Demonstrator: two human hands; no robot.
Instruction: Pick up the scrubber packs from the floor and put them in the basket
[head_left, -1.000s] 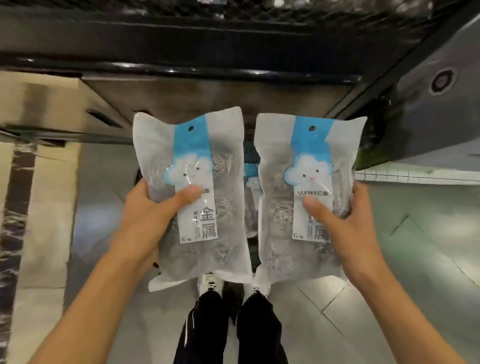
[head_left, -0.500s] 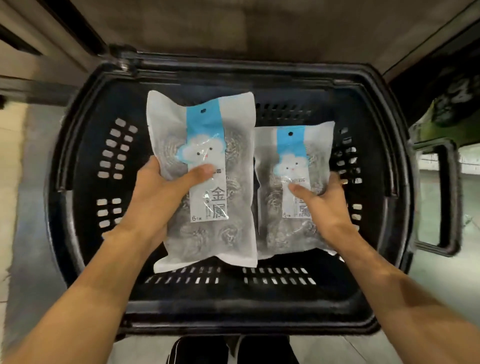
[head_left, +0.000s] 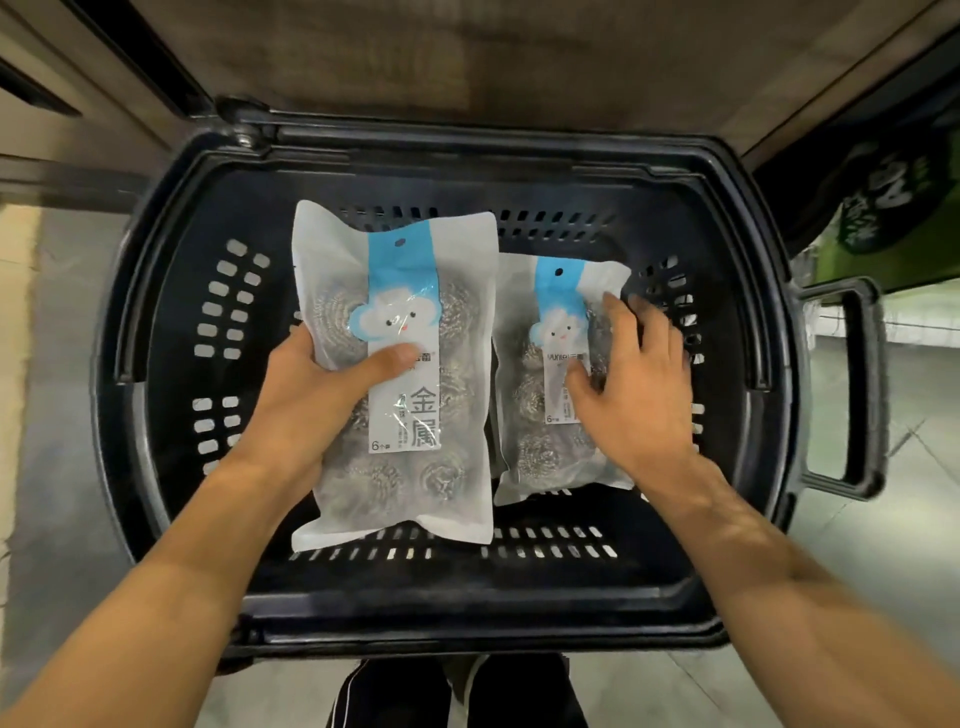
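1. Left scrubber pack (head_left: 400, 374): frosted bag of steel scrubbers with a blue header. It sits above the basket interior, upright toward the camera, and looks not yet set down.
2. Right scrubber pack (head_left: 558, 384): same kind, lower in the basket, apparently lying on the floor of it, just beside the first pack.
3. Left hand (head_left: 317, 395): grips the left pack at its left edge, thumb across the front label, fingers hidden behind.
4. Right hand (head_left: 631, 384): fingers spread and relaxed over the right pack; contact cannot be judged, grip appears released.
5. Basket (head_left: 171, 467): black, slotted walls, side handle on the right.
6. Handling note: lower the left pack flat beside the other one, then open the thumb. Lift the right hand straight up so as not to drag its pack.
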